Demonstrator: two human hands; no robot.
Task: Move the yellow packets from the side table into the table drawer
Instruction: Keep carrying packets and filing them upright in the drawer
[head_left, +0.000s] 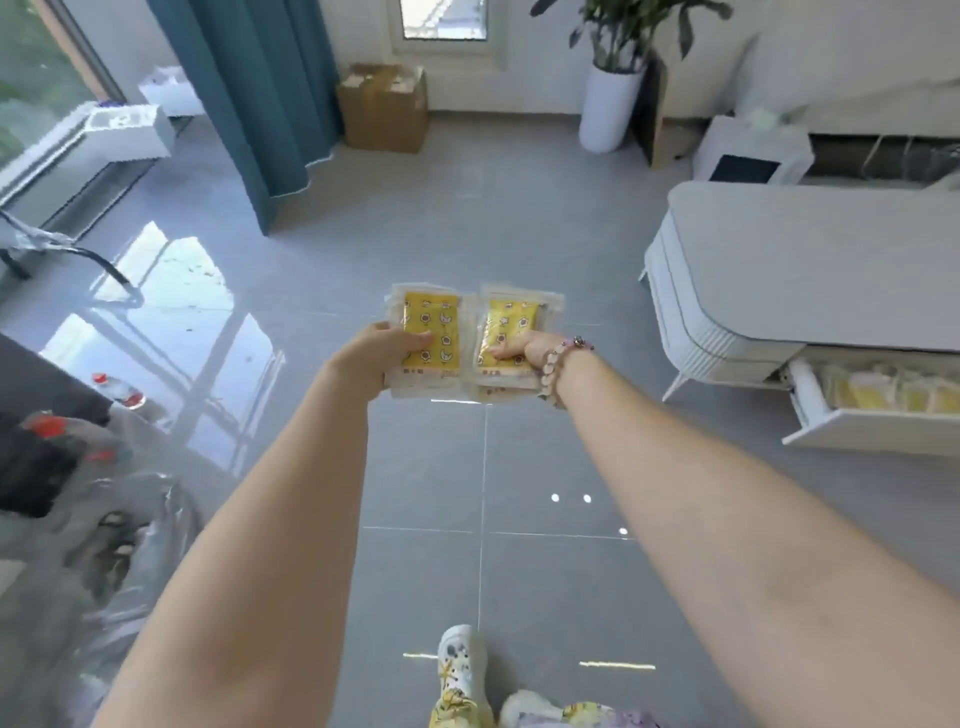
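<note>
Both arms reach out over the grey tiled floor. My left hand (382, 358) grips a stack of yellow packets (434, 317) in clear wrap, thumb across the top one. My right hand (524, 349), with a bead bracelet on the wrist, grips a second stack of yellow packets (511, 319) right beside the first. To the right stands the white table (810, 260), its drawer (872, 428) pulled open at the lower right, with several yellow packets (883, 395) lying inside.
A cardboard box (384, 106) and a white planter (608, 106) stand at the far wall, with a teal curtain (260, 104) on the left. A dark table edge and plastic-wrapped clutter (62, 467) fill the left side. My shoe (460, 670) shows at the bottom.
</note>
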